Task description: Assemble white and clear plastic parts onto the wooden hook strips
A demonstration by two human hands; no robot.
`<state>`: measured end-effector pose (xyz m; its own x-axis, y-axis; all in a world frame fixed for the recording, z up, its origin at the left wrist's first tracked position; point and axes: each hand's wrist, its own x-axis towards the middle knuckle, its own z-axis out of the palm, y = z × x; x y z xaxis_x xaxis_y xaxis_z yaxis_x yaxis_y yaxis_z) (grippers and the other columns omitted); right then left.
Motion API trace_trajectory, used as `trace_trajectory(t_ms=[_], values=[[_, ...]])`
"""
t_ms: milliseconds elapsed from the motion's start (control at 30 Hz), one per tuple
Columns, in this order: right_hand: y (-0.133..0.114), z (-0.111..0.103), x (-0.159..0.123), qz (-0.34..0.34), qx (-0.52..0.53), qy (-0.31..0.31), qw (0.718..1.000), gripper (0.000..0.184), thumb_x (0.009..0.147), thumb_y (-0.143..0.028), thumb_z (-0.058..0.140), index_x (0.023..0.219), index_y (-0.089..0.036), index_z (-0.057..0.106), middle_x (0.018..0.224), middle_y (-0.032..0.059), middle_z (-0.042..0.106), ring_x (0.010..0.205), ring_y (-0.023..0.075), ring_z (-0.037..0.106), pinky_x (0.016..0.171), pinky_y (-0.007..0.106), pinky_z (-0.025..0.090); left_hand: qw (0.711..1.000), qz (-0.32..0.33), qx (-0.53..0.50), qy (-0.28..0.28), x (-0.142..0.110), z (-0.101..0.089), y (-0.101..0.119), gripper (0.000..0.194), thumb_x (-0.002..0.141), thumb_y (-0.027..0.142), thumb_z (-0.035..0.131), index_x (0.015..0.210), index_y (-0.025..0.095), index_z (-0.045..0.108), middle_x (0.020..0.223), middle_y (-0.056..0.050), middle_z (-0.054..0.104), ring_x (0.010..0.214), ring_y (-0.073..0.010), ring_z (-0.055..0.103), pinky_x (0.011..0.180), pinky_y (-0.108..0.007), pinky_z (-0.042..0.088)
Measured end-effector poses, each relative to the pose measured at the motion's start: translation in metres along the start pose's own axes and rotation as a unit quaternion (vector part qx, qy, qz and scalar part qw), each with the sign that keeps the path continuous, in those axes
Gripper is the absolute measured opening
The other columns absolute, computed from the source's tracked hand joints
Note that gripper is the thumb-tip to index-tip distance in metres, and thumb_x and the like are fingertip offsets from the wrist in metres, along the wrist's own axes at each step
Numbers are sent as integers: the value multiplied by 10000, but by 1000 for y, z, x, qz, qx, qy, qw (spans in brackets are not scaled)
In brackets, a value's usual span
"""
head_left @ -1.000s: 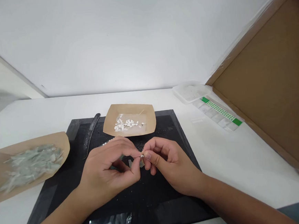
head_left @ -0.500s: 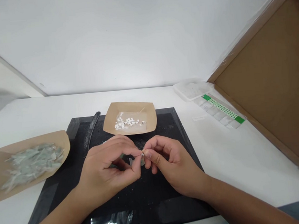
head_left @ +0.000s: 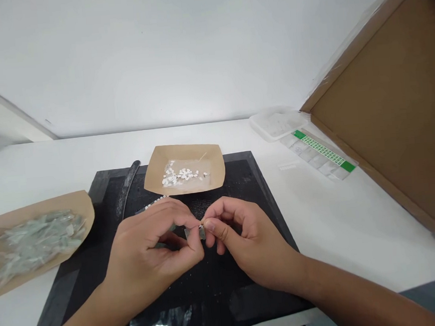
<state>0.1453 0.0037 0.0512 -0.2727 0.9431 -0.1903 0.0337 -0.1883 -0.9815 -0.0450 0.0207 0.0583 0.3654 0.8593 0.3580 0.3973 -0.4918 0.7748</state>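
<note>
My left hand and my right hand meet over a black mat, fingertips pinched together. Between them sits a tiny white piece joined to a small clear strip. The left fingers pinch the strip and the right thumb and forefinger pinch the white piece. Just behind the hands stands a brown paper tray holding several small white pieces. A row of white pieces lies on the mat by my left knuckles.
A second brown paper tray of pale green clear strips sits at the left. A dark curved blade lies on the mat's back left. At the back right are a clear plastic box, a green-labelled strip and a cardboard panel.
The hands keep the same pinch with barely any motion. The view has shifted slightly, so everything sits a little more to the left and higher.
</note>
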Motion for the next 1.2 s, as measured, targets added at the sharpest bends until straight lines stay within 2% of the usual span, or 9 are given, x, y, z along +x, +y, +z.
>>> trace_trajectory(t_ms=[167, 433, 867, 1200], values=[[-1, 0, 0, 7, -8, 0, 1000, 137, 985, -281, 639, 896, -183, 673, 740, -14, 693, 599, 94, 594, 571, 214, 493, 1000, -6, -7, -13, 0, -2, -1, 128, 824, 95, 688, 756, 199, 718, 753, -16, 709, 698, -135, 666, 481, -160, 603], [1, -2, 0, -6, -14, 4, 1000, 167, 988, -344, 662, 919, -193, 673, 760, -10, 705, 616, 101, 606, 584, 219, 511, 1000, 14, -13, -10, -4, -4, -7, 132, 835, 101, 702, 904, 207, 739, 857, -28, 722, 728, -142, 693, 446, -148, 579], [-1, 0, -1, 2, -5, -3, 1000, 140, 988, -288, 654, 903, -180, 681, 738, -18, 694, 591, 87, 587, 573, 207, 494, 999, -8, -44, -16, -1, -5, -1, 159, 820, 69, 698, 797, 220, 741, 836, -30, 741, 812, -166, 713, 461, -132, 579], [-3, -3, 1, 27, 24, -36, 999, 119, 979, -266, 668, 909, -170, 678, 736, -23, 690, 596, 77, 582, 579, 191, 487, 997, -43, -58, -41, 0, -7, 3, 159, 792, 54, 676, 750, 203, 712, 811, -41, 732, 833, -175, 709, 432, -107, 527]])
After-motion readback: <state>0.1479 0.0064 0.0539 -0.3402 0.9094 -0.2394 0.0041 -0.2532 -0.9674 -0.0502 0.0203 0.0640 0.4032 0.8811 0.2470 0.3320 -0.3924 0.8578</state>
